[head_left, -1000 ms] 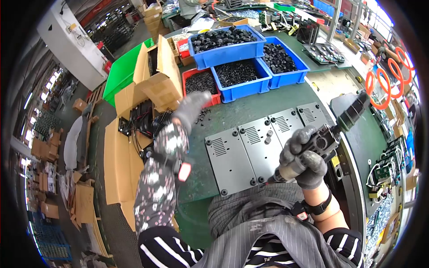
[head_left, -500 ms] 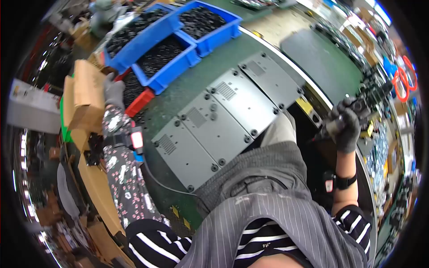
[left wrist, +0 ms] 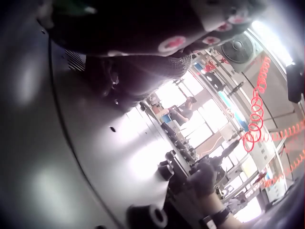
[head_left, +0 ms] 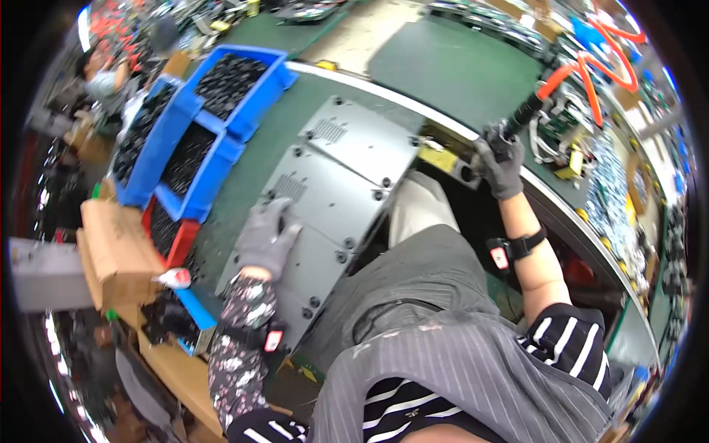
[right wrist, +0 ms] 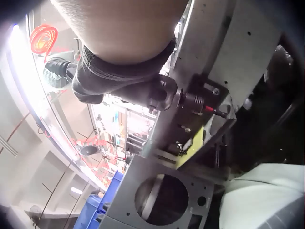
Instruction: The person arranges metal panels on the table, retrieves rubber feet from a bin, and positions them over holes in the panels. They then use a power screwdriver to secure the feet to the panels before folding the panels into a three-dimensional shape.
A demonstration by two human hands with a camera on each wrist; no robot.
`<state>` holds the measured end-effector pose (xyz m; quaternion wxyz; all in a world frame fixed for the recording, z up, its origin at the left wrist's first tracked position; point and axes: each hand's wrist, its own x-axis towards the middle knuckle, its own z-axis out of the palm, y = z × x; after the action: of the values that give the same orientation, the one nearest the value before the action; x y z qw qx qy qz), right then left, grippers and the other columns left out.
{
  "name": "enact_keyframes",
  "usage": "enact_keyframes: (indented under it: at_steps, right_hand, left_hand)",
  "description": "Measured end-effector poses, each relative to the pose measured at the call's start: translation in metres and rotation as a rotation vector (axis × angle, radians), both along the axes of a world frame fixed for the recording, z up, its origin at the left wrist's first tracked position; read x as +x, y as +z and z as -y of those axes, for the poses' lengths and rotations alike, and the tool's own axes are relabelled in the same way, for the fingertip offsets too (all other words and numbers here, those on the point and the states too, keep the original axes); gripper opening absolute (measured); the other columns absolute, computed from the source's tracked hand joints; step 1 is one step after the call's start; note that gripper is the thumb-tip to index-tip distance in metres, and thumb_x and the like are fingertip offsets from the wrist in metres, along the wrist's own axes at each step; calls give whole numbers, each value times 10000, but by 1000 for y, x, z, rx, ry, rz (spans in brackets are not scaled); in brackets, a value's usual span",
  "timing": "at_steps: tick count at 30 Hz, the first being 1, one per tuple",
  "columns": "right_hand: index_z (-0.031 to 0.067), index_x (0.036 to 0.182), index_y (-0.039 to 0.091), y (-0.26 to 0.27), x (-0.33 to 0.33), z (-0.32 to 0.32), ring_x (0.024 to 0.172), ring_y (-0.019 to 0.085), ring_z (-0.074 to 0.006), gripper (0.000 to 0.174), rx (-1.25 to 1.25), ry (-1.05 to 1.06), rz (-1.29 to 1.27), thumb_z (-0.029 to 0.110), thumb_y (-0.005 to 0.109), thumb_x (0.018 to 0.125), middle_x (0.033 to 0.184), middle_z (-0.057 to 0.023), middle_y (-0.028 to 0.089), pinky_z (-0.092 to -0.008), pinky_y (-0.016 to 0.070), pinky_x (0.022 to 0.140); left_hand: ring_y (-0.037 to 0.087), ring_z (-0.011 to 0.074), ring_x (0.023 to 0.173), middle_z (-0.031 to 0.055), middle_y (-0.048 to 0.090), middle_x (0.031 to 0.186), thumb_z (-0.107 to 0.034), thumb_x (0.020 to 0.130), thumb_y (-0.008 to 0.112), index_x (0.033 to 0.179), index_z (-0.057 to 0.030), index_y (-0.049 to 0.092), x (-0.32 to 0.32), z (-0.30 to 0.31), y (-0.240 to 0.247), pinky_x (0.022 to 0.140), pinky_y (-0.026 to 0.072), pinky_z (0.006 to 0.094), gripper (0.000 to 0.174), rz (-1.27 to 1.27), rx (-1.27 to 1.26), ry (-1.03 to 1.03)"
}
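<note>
My gloved left hand (head_left: 267, 240) is over the row of grey metal panels (head_left: 325, 184), thumb and fingers spread apart. Black round feet (head_left: 349, 242) sit along the panels' edges, and slots are cut in them. In the left wrist view, the left hand (left wrist: 138, 78) is dark and close above the panel surface (left wrist: 107, 157). Gloved too, my right hand (head_left: 502, 166) grips a power screwdriver (head_left: 526, 112) beyond the panels' far right corner. Its bit (right wrist: 217, 112) has a red band and points away from the hand in the right wrist view.
Blue bins (head_left: 235, 133) of black parts and a red bin (head_left: 182, 244) stand left of the panels. A cardboard box (head_left: 122, 247) is beside them. An orange coiled hose (head_left: 583, 66) runs from the screwdriver. Circuit boards (head_left: 565, 122) lie at the right.
My left hand has moved from the red bin to over the panels. The right hand, still gripping the screwdriver, swung out to the right, then came nearer the panels' far end. The head view has turned.
</note>
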<state>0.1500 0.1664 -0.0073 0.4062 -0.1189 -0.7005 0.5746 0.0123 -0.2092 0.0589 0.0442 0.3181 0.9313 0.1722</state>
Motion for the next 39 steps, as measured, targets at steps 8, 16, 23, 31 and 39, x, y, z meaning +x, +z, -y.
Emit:
enact_keyframes:
  at_steps: [8, 16, 23, 31, 39]
  right_hand:
    - [46, 938, 514, -8, -6, 10, 686, 584, -296, 319, 508, -76, 333, 124, 685, 681, 766, -111, 575, -356, 469, 635]
    - [49, 1093, 490, -10, 3, 17, 874, 581, -343, 462, 480, 20, 473, 110, 683, 678, 947, -166, 576, -395, 471, 746]
    - [-27, 1141, 425, 31, 35, 59, 1013, 501, -269, 526, 428, -148, 224, -25, 596, 644, 1103, -169, 478, -349, 416, 865]
    - [-22, 1096, 513, -62, -28, 91, 785, 588, -156, 379, 161, 482, 488, 55, 583, 732, 922, -104, 585, -259, 508, 629]
    - [-14, 1036, 480, -44, -38, 127, 527, 572, -178, 340, -571, 754, 505, -68, 451, 702, 795, -127, 592, -254, 474, 418]
  left_hand:
    - [579, 164, 747, 90, 608, 887, -172, 825, 587, 998, -37, 608, -70, -24, 41, 652, 487, 295, 221, 670, 228, 250]
    - [466, 332, 1151, 207, 494, 1231, -489, 843, 507, 1246, -23, 445, -180, -45, 94, 968, 361, 389, 620, -50, 197, 424]
    - [585, 281, 886, 150, 606, 955, -321, 848, 527, 1043, -29, 570, 31, 23, 79, 796, 448, 370, 353, 422, 30, 12]
    - [607, 246, 847, 166, 609, 981, -347, 875, 519, 1080, 10, 554, 191, 100, -82, 774, 474, 340, 413, 566, 119, 345]
    - [621, 162, 762, 100, 639, 897, -301, 922, 473, 1072, 12, 531, 183, 44, -137, 712, 501, 274, 353, 844, 1068, 564]
